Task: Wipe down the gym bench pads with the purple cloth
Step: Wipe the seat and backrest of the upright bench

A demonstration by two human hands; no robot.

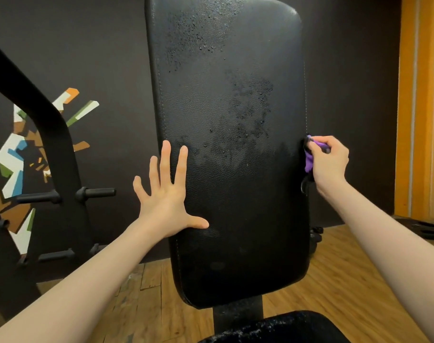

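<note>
The back pad (230, 154) stands upright at the centre, with the seat pad (285, 328) near and below it and a post (238, 315) between the two. The left hand (166, 199) lies flat against the back pad's left edge. The right hand (328, 162) is at the pad's right edge, with the cloth (310, 159) between hand and pad. A rack (50, 149) stands left of the bench, before the far wall (107, 58). Weight plates (426, 229) lie on the floor (347, 276) at far right.

No legible text, labels, brands or numbers on any surface; wall mural (25, 154) carries abstract colour shapes only, no lettering
</note>
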